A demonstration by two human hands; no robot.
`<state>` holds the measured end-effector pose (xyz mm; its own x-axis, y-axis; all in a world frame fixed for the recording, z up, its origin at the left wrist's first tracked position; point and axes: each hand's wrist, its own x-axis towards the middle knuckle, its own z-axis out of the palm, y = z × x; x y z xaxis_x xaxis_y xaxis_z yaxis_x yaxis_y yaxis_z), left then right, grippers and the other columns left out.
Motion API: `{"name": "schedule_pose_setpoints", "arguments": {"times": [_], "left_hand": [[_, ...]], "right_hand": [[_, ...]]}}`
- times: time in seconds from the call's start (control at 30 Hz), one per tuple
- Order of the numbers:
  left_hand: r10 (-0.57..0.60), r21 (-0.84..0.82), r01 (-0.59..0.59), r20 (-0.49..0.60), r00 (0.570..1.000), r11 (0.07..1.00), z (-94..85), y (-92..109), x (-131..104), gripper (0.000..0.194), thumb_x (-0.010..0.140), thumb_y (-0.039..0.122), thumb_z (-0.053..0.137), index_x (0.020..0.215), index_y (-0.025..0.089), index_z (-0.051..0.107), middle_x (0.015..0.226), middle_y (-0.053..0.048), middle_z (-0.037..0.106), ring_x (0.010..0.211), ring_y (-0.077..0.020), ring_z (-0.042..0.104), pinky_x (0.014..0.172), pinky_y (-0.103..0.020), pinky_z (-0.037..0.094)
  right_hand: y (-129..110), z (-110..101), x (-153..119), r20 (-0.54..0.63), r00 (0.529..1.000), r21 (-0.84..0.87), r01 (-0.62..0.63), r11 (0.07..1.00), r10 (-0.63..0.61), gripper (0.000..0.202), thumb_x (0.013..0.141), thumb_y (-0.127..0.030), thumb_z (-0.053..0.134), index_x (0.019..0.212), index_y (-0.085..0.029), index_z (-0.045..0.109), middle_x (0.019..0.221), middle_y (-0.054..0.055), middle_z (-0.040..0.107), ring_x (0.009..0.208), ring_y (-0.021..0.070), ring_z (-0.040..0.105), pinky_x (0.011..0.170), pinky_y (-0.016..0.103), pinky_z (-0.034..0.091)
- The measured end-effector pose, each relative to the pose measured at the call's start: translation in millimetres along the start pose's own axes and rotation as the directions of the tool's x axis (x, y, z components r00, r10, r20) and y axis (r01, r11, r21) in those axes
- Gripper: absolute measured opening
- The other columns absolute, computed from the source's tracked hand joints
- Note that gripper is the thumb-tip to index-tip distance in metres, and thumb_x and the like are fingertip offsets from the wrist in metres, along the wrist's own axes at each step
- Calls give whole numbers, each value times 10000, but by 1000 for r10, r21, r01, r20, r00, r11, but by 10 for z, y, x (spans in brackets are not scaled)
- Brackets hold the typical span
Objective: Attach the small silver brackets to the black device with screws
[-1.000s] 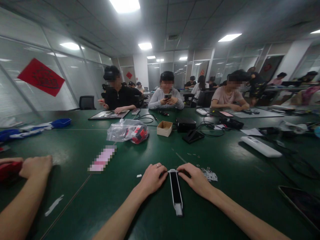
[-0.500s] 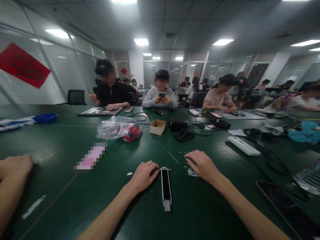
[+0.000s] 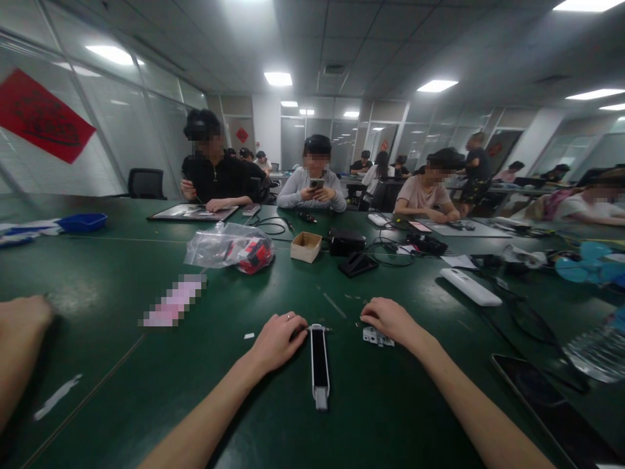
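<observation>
A long, narrow device with a black face and white frame lies on the table before me, a thin rod across its far end. At that far end, my left hand rests with curled fingers, thumb and forefinger closed at the rod's left tip. To the right, my right hand has its thumb and fingertips pressed together over tiny bits on the table; what they pinch is too small to name. Just below those fingers lies a small silvery metal plate with holes, partly beside the palm.
Beyond my hands are a clear plastic bag with red and black contents, a small open box and a black box. A white power bank, cables, a bottle and a phone lie right. Another person's arm rests left.
My right hand's fingers have drawn together over the tiny bits, and the metal plate shows more fully. My left hand stays at the device. The whole view has shifted slightly.
</observation>
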<state>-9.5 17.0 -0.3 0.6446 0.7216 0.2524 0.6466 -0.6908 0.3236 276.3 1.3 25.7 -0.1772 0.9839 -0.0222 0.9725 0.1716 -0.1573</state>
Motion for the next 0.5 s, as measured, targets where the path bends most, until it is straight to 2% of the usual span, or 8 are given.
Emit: {"name": "schedule_pose_setpoints", "arguments": {"times": [0.1,0.23,0.5], "left_hand": [[0,6,0,-2,1000,1000,-2,5,-6,144,892,246,462,964,218,584,901,-12,616,802,-163,573,709,-285,383],[-8,8,9,-12,1000,1000,-10,15,-13,144,895,242,459,963,221,583,903,-12,615,799,-160,572,713,-280,395],[-5,3,5,-12,1000,1000,-4,16,-10,155,897,243,450,961,212,588,923,-24,621,825,-166,574,734,-291,407]], "right_hand": [[-111,-44,59,30,996,-68,-80,994,82,208,850,-272,514,869,-187,703,917,78,674,860,191,626,707,261,442],[-220,-26,110,15,991,-118,-129,985,131,196,799,-170,501,773,-133,692,831,113,676,782,207,644,661,264,438],[-268,69,99,-55,991,-155,-130,979,123,216,822,-160,447,776,-87,645,841,155,648,735,216,628,631,286,434]]}}
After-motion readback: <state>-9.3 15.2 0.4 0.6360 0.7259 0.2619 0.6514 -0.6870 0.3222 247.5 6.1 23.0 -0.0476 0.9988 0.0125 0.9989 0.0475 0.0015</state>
